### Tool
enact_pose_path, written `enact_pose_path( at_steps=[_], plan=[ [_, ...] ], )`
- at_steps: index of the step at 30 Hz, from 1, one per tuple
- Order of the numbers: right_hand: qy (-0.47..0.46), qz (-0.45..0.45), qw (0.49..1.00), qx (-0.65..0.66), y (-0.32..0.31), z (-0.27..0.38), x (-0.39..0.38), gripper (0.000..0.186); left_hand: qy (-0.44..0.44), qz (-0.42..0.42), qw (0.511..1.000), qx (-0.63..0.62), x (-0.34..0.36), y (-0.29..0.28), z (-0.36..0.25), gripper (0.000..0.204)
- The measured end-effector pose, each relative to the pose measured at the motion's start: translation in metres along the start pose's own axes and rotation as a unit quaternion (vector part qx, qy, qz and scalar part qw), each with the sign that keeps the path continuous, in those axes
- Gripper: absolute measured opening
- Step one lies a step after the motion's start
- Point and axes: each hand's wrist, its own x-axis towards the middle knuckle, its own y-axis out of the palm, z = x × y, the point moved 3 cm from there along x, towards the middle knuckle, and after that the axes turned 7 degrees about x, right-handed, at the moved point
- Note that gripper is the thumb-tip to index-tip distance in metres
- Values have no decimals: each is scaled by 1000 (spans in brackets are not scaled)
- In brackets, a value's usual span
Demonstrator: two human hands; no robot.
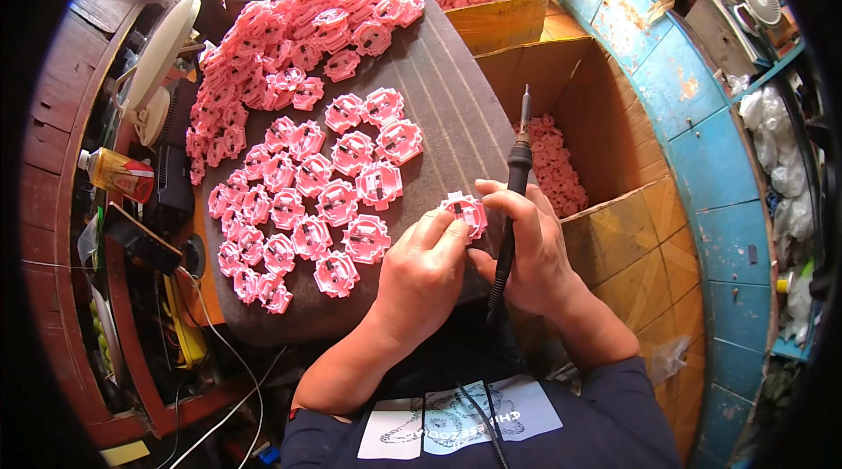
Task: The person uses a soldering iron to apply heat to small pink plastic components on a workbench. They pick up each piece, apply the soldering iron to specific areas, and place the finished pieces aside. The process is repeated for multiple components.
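My left hand [424, 272] pinches a round pink plastic part [467, 213] with notched edges, just off the front right of the dark tabletop [447, 74]. Beside it, my right hand [537, 250] grips a soldering iron [519, 157] by its black handle, the metal tip pointing up and away from the pink part. The iron's cord runs down over my shirt. Several like parts [313, 175] lie spread in rows left of my hands, each with a small dark piece across its middle. A heaped pile of them [281, 39] covers the far left of the table.
Right of the table stands a cardboard box [631, 131] with pink parts inside; another box [500, 21] is behind it. At the left are a drink bottle [118, 172], a propped phone [140, 239] and loose white cables [230, 342]. A small fan [759, 0] sits far right.
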Motion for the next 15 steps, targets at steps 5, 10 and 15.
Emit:
enact_pose_path(
  at_steps=[5,10,15],
  plan=[
    [-11,-6,1000,-7,3,0,4,66,-5,-4,1000,-1,-1,1,0,25],
    [-15,-10,1000,-12,8,-3,3,65,-3,-5,1000,-7,-2,2,2,24],
    [-17,-13,1000,-13,8,-3,3,63,0,-6,1000,-1,-2,1,2,23]
  ],
)
